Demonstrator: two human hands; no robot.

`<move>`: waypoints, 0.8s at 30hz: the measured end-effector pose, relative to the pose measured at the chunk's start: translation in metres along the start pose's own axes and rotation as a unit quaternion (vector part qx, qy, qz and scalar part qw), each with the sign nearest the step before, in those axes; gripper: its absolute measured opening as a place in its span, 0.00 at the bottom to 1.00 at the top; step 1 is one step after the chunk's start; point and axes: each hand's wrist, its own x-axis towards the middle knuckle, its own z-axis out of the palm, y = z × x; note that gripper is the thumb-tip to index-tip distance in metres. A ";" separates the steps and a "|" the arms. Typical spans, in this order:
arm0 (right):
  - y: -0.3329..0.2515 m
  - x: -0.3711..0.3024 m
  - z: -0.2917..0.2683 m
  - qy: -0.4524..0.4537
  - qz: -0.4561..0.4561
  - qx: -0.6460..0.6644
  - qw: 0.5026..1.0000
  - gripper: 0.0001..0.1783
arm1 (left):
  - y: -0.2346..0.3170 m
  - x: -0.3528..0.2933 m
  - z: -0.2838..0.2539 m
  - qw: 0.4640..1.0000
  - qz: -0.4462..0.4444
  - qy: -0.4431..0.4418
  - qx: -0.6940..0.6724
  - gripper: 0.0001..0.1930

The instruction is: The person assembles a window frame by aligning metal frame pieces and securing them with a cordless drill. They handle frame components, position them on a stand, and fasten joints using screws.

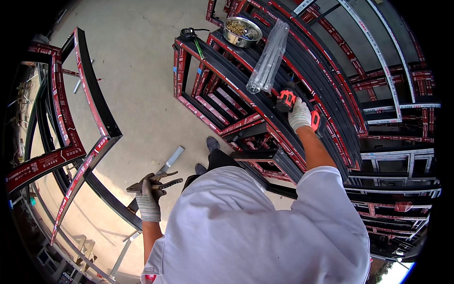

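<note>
My left hand (148,199), in a striped work glove, is closed around dark pliers (170,183) low at my left side, over the floor. The two arms of the pliers spread apart toward the right. My right hand (300,116), gloved the same way, grips a red and black cordless drill (285,98) by its handle. The drill lies against the stacked frames (265,102), its bit pointing away from me. Just beyond it, a bundle of clear plastic-wrapped strips (269,59) rests across the frames.
On the stack's far left corner sit a metal bowl of screws (241,32) and a tape measure (188,34). Dark frames with red film (90,90) stand at my left. More frames (397,156) fill the right side. A metal strip (171,158) lies on the floor by my shoes.
</note>
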 end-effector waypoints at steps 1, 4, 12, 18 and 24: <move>-0.002 0.002 -0.002 0.004 0.001 0.000 1.000 0.32 | 0.003 0.004 0.004 1.000 -0.005 0.002 0.004 0.20; -0.005 0.012 -0.005 -0.008 0.010 0.003 1.000 0.34 | 0.007 0.014 0.013 1.000 -0.011 0.000 0.008 0.20; 0.013 0.032 -0.015 -0.059 -0.013 0.005 0.998 0.43 | 0.006 0.026 0.033 0.999 -0.008 -0.026 0.023 0.23; 0.007 0.029 -0.038 -0.103 -0.048 -0.003 0.994 0.47 | 0.007 0.028 0.036 1.000 -0.022 -0.006 0.011 0.22; -0.031 -0.008 -0.063 0.226 -0.257 0.107 0.933 0.32 | 0.009 0.034 0.034 0.999 0.001 -0.024 0.026 0.22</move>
